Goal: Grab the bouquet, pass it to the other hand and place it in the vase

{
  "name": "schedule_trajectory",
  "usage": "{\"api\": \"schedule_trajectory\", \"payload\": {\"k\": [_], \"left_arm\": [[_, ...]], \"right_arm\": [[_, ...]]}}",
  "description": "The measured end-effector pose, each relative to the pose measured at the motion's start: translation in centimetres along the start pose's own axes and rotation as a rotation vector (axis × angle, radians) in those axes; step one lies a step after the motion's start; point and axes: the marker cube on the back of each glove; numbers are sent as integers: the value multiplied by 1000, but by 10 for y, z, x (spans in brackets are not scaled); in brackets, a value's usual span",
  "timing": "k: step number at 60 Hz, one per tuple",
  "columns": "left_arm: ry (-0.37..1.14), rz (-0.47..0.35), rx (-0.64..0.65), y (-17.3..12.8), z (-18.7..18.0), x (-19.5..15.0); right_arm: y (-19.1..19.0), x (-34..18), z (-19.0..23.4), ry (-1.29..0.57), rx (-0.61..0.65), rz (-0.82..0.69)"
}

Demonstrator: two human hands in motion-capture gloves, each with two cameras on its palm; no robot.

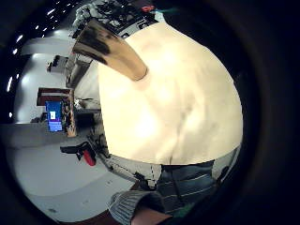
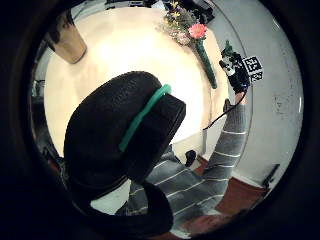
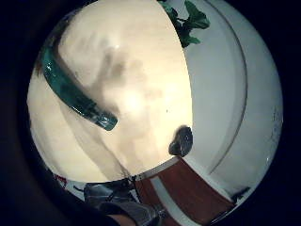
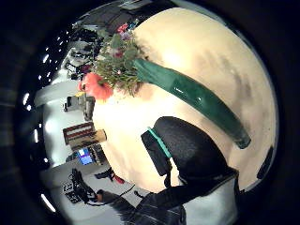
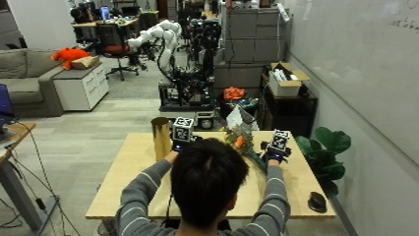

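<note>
The bouquet (image 5: 241, 143) is lying on the counter (image 5: 134, 169) with its green wrapped stem (image 4: 197, 96) toward the right hand (image 5: 274, 153) — whose grip I cannot tell. Best closing round mid-stem, clear of blooms. The left hand (image 5: 178, 145) is waiting beside the gold vase (image 5: 160, 137); its grip is also unclear.

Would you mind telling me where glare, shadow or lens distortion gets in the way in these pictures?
Left thumb side palm view: glare whitens the table. Left little finger side palm view: the lens bends the gold vase. Right little finger side palm view: a hand-shaped shadow lies on the table beside the bouquet stem. Outside view: the person's head hides much of the bouquet.
</note>
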Motion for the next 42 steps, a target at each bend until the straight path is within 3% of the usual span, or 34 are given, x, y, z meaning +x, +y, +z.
{"api": "schedule_trajectory", "payload": {"k": [4,10,14,18,31,42], "left_arm": [[-15,-21,9,-2,2,-3],[-33,-50,-1,-2,5,-5],[-42,-47,26,-5,5,-6],[-44,-60,28,-6,6,-7],[-36,-9,36,-9,9,-4],[-70,-55,18,-7,10,-8]], "right_arm": [[-12,1,2,41,122,102],[-7,-6,11,48,0,0],[-12,-7,11,98,67,34],[-13,-12,14,106,55,-4],[-17,-8,17,158,90,173],[-10,-10,27,146,85,288]]}}
